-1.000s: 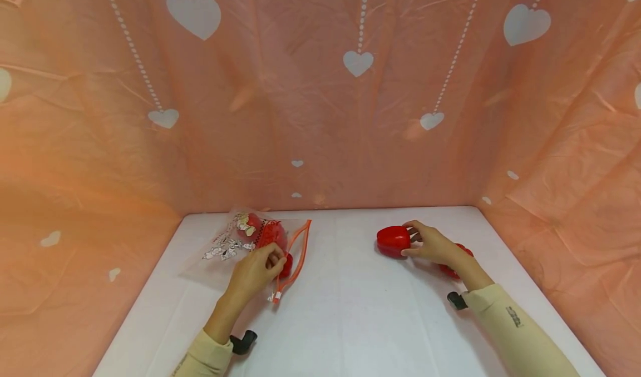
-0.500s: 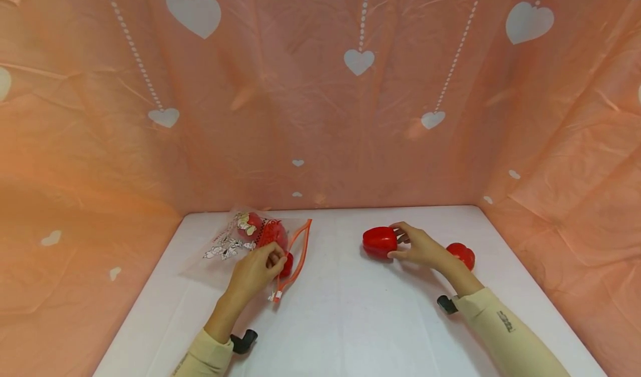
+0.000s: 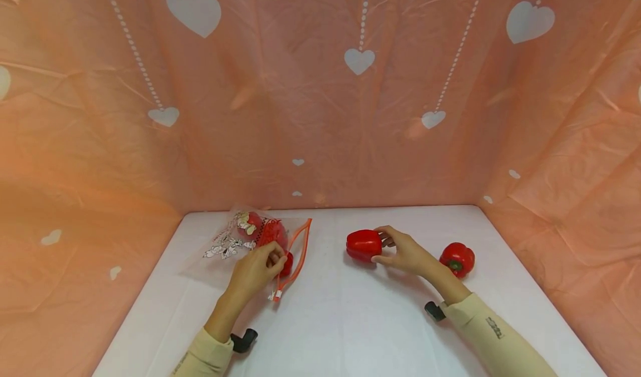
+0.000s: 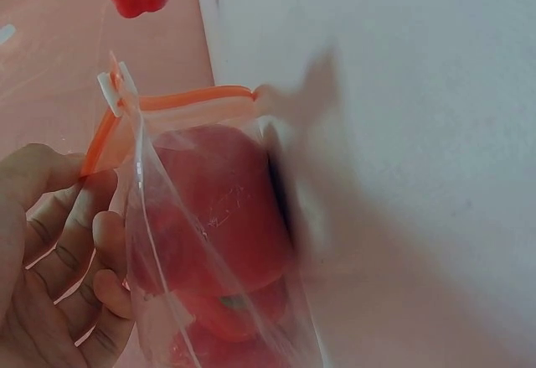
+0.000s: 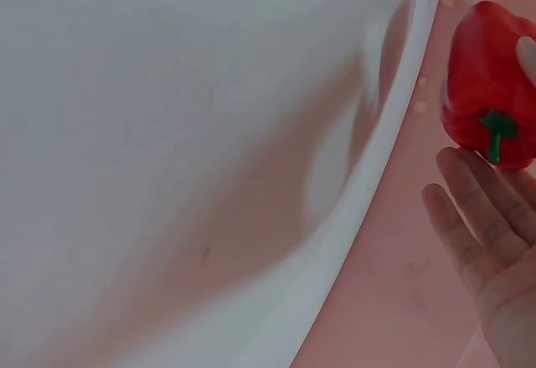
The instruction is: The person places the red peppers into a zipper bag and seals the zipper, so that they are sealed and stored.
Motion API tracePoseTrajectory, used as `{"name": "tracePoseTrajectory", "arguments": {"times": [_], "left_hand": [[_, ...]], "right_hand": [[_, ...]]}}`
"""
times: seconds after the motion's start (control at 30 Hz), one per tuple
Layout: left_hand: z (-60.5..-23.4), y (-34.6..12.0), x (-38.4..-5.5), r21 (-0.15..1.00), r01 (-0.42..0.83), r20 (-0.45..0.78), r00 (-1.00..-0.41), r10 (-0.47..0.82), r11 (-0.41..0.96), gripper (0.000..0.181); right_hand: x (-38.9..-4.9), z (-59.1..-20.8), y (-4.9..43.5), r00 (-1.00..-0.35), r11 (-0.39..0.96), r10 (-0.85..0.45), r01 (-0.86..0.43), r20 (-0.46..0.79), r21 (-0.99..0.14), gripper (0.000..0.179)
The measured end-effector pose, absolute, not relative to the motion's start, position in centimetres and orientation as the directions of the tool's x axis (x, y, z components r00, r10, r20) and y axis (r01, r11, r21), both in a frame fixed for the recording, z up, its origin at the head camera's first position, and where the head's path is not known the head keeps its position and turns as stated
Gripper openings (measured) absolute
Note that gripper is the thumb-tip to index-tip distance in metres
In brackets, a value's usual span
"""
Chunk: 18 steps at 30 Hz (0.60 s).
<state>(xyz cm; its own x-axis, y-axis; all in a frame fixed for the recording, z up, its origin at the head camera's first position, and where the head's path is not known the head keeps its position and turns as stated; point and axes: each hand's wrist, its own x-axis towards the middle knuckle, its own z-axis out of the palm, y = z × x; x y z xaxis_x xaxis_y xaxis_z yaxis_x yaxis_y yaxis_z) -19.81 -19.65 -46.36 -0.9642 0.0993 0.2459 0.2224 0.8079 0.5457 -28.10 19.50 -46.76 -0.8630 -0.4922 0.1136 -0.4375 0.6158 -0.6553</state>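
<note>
My left hand pinches the orange zip edge of a clear printed zip bag, its mouth held apart and facing right. Several red bell peppers lie inside, seen through the plastic. My right hand grips a red bell pepper by its stem end, thumb on one side and fingers on the other, above the middle of the table. In the right wrist view its green stem points back toward the palm. A white slider sits on the zip.
Another red bell pepper rests on the white table to the right, behind my right wrist. A pink-orange curtain with white hearts encloses the table's back and sides. Black camera mounts stick out at both wrists.
My right hand has carried the bell pepper leftward toward the bag, uncovering the other bell pepper at the right. My left hand and the bag have stayed put.
</note>
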Motion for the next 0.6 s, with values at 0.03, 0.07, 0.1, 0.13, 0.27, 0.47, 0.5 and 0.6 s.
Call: {"name": "tracePoseTrajectory", "arguments": {"times": [0.03,0.07,0.1,0.13,0.27,0.47,0.5,0.6], "left_hand": [[-46.4,-19.6,-19.8,0.546,0.223,0.246,-0.964,0.099,0.808,0.013],[-46.4,-19.6,-19.8,0.547,0.222,0.246,-0.964,0.099,0.807,0.013],[-46.3,-19.6,-19.8,0.547,0.222,0.245,-0.964,0.099,0.807,0.013],[-46.3,-19.6,-19.8,0.548,0.222,0.245,-0.965,0.099,0.806,0.013],[-46.3,-19.6,-19.8,0.549,0.220,0.242,-0.965,0.099,0.806,0.013],[-46.3,-19.6,-19.8,0.547,0.219,0.241,-0.966,0.099,0.808,0.013],[-46.2,-19.6,-19.8,0.547,0.219,0.240,-0.966,0.098,0.808,0.013],[-46.2,-19.6,-19.8,0.549,0.217,0.239,-0.966,0.097,0.807,0.013]], "right_hand": [[-28.0,-46.8,19.2,-0.862,0.612,-0.494,-0.440,0.118,-0.657,0.072],[-27.8,-46.7,18.9,-0.859,0.608,-0.497,-0.444,0.120,-0.658,0.073],[-27.7,-46.7,18.6,-0.858,0.604,-0.499,-0.443,0.120,-0.662,0.073],[-27.5,-46.8,18.4,-0.858,0.602,-0.500,-0.443,0.120,-0.665,0.073],[-27.1,-46.9,17.2,-0.854,0.588,-0.505,-0.444,0.122,-0.676,0.073],[-26.5,-47.3,16.0,-0.851,0.571,-0.509,-0.449,0.132,-0.688,0.071],[-26.4,-47.3,15.8,-0.848,0.571,-0.513,-0.452,0.133,-0.685,0.071],[-26.1,-47.4,15.1,-0.849,0.570,-0.514,-0.444,0.123,-0.691,0.071]]}}
